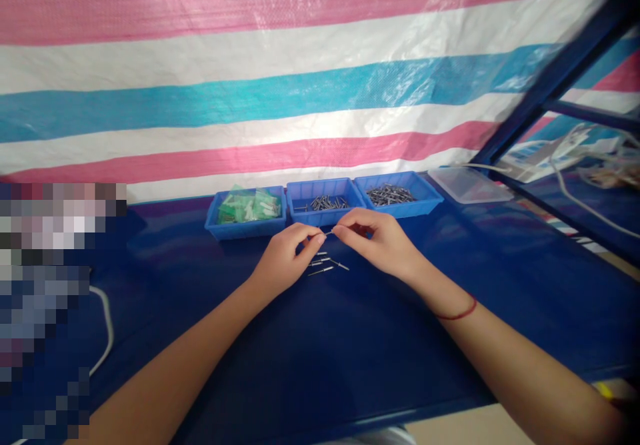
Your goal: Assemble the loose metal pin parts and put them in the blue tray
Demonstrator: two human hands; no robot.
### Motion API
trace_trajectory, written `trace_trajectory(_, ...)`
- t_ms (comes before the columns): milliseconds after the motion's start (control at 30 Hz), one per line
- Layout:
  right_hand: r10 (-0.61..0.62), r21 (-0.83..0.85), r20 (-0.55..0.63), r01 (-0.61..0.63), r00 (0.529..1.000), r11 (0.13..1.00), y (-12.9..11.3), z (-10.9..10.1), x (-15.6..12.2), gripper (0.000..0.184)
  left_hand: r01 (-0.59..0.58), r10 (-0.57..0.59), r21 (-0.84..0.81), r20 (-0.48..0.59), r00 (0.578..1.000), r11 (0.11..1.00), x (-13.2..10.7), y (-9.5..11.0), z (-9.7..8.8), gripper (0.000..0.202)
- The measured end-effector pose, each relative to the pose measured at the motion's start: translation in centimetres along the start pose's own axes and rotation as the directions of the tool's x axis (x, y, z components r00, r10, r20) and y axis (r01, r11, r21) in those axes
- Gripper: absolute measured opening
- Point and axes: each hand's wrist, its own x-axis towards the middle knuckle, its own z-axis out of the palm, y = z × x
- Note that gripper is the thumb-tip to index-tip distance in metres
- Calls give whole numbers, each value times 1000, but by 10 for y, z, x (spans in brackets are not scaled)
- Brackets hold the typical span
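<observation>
My left hand (pixel 286 253) and my right hand (pixel 381 240) meet over the blue table, their fingertips pinched on the two ends of one thin metal blind rivet (pixel 329 233). Most of that rivet is hidden by the fingers. Just below them, several loose blind rivets (pixel 327 269) lie scattered on the tabletop. Behind my hands, a blue bin (pixel 327 217) holds a small heap of rivets. The blue bin to its right (pixel 419 209) contains a fuller pile of similar metal pieces.
Small green-and-clear plastic packets (pixel 250 205) fill the left blue bin (pixel 245 230). A clear plastic lid (pixel 470 185) lies right of the bins. White cables run at both sides. A striped plastic sheet (pixel 250 112) hangs behind; a blue metal frame (pixel 530 122) rises at right.
</observation>
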Motion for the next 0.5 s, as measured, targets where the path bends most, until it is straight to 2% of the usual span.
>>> trace_trajectory(67, 23, -18, -78, -25, 997, 1000, 5, -6, 3, 20, 13, -14, 29, 25, 1000, 999, -1, 2, -1, 23)
trace_trajectory(133, 64, -37, -235, -74, 970, 997, 14, -19, 6, 20, 13, -19, 81, 82, 996, 997, -1, 5, -4, 26)
trace_trajectory(200, 93, -113, -421, -154, 902, 982, 29, -37, 9, 23, -19, -4, 144, 160, 987, 989, -2, 7, -9, 30)
trace_trajectory(267, 74, -281, -561, -274, 824, 920, 45, -56, 11, 26, -60, 10, 194, 247, 969, 979, -3, 8, -14, 36)
trace_trajectory(333, 25, -461, -582, -355, 813, 813, 59, -70, 12, 28, -84, 8, 225, 319, 948, 971, -3, 8, -18, 46)
trace_trajectory(400, -27, -561, -573, -369, 819, 741, 64, -76, 13, 30, -108, 6, 253, 374, 927, 962, -2, 6, -21, 52)
trace_trajectory(500, -82, -593, -537, -306, 840, 745, 56, -68, 12, 29, -150, 28, 263, 418, 908, 953, 0, 2, -22, 36)
